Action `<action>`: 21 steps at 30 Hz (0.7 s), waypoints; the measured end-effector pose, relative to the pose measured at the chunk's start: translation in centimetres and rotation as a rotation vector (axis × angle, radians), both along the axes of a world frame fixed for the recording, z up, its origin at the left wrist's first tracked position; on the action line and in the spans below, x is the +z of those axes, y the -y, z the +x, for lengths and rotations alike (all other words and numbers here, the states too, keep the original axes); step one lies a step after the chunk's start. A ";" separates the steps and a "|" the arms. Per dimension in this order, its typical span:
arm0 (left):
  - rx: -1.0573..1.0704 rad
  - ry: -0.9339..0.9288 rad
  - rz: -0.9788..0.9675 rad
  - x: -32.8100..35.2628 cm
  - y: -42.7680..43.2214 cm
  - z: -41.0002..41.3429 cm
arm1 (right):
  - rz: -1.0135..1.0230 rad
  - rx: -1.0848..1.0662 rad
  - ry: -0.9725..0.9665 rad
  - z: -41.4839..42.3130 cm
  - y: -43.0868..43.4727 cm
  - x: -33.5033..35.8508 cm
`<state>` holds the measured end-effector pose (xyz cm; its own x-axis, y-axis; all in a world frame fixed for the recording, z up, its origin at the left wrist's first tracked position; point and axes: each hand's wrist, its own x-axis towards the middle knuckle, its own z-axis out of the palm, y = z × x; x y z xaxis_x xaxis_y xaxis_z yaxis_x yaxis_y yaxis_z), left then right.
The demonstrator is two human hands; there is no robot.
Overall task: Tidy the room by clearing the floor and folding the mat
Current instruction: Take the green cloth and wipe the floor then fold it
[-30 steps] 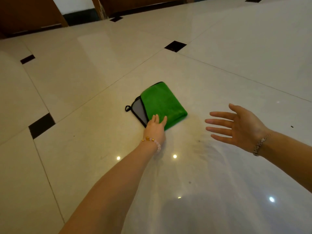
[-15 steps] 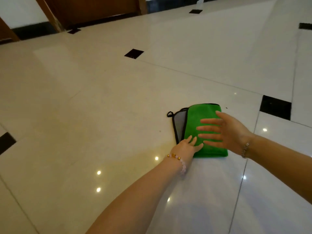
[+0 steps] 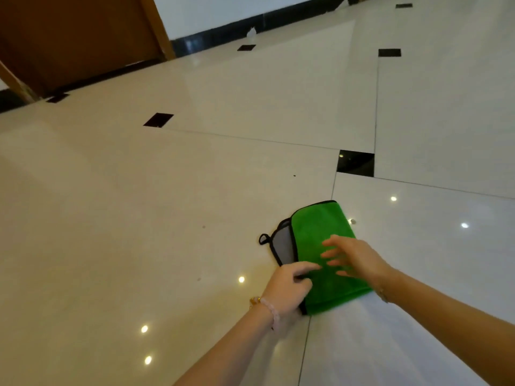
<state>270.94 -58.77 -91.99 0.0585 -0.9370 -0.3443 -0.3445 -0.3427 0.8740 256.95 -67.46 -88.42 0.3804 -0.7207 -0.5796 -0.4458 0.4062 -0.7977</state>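
As I look down, the floor [image 3: 139, 204] fills nearly everything: glossy cream tiles with thin dark joints, small black square insets [image 3: 355, 162] at the corners, and lights mirrored in it as bright dots. At the far left a brown wooden door [image 3: 69, 37] meets the tiles, and beside it a white wall [image 3: 223, 9] runs along above a black skirting [image 3: 223, 37].

The mat [image 3: 315, 227] lies folded on the floor in front of me, across a tile joint and well this side of the nearest black inset. Its green face is up. A strip of grey with black edging shows along its left side.

My left hand [image 3: 288, 288] is at the mat's near left corner, fingers curled round the edge, with one digit lying along the top of the green. My right hand [image 3: 356, 257] is over the green face with fingers straight and spread, gripping nothing. It is blurred, so I cannot tell whether the fingertips touch the cloth.

My left wrist carries a bead bracelet [image 3: 267, 305], my right a thin chain [image 3: 383, 295]. A small black loop [image 3: 263, 239] sticks out of the mat's grey corner. Just beside the mat's right edge sits a tiny shiny thing [image 3: 351, 221], and a white scrap [image 3: 251, 32] lies by the skirting.
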 end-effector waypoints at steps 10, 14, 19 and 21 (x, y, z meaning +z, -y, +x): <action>0.353 -0.091 0.026 2.8 -2.1 3.5 | -0.793 0.754 -0.487 -4.3 -1.8 -4.4; 0.350 -0.042 0.051 3.7 -1.5 4.8 | -1.076 0.826 -0.523 -4.6 -0.8 -5.5; 0.467 -0.125 0.046 6.1 0.8 4.2 | -1.046 0.778 -0.524 -3.5 0.2 -3.4; 0.506 -0.162 0.050 8.5 1.6 3.2 | -0.900 0.600 -0.497 -3.1 0.9 0.0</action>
